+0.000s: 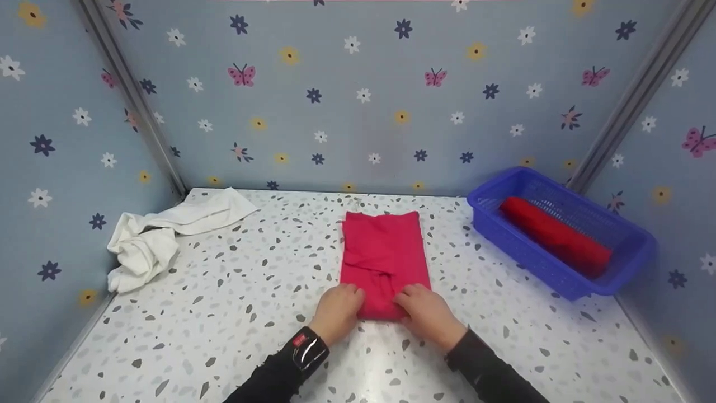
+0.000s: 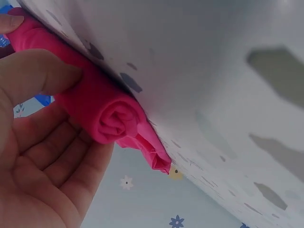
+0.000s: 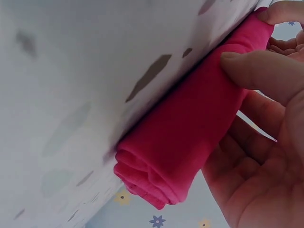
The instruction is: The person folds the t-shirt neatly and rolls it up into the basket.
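A pink folded cloth [image 1: 386, 238] lies lengthwise on the speckled table, its near end turned into a thick roll. My left hand [image 1: 338, 310] grips the left end of that roll, and my right hand [image 1: 429, 314] grips the right end. In the left wrist view the pink roll [image 2: 95, 97] shows a spiral at its end, with the thumb on the near side and the fingers curled over the far side. The right wrist view shows the rolled cloth [image 3: 175, 123] held the same way, its layered end sticking out past the hand.
A blue plastic basket [image 1: 531, 260] stands at the right with a red rolled cloth [image 1: 554, 235] inside. Crumpled white cloth [image 1: 142, 254] lies at the far left against the wall. Flower-patterned panels [image 1: 358, 112] enclose the speckled table [image 1: 251, 347] at the back and sides.
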Tool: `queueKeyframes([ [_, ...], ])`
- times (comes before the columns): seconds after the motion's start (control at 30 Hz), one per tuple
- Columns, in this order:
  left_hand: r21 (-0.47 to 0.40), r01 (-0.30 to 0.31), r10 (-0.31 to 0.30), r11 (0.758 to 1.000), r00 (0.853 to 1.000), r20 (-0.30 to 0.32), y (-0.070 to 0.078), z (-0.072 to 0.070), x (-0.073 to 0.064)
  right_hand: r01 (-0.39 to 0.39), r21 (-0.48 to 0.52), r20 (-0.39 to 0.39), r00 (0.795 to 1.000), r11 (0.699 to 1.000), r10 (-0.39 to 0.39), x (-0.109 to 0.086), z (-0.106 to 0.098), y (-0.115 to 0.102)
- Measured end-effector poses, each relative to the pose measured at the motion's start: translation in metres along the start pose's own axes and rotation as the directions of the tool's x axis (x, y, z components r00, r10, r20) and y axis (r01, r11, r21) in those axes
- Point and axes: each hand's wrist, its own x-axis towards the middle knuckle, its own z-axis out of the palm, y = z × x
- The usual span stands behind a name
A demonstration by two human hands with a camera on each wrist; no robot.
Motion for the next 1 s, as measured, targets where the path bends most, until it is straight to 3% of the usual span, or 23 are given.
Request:
queueKeyframes([
  [0.23,-0.095,-0.011,0.012,0.995,1.000,0.003,0.001,-0.006,-0.005,0.021,0.021,-0.004,1.000,1.000,-0.020,-0.006,-0.004,0.000],
  [0.5,-0.236,-0.022,0.017,0.972,1.000,-0.022,-0.007,-0.005,-0.009,0.043,0.062,0.011,0.999,0.997,-0.044,-0.010,-0.009,0.002],
  [0.73,-0.328,0.020,0.000,0.944,0.998,0.059,-0.011,-0.007,-0.010,0.053,0.109,0.073,0.995,0.993,-0.061,-0.012,-0.013,0.006],
  [1.0,-0.427,0.060,-0.020,0.902,0.995,0.099,-0.016,-0.008,-0.010,0.038,0.145,0.120,0.991,0.989,-0.056,-0.012,-0.013,0.010],
])
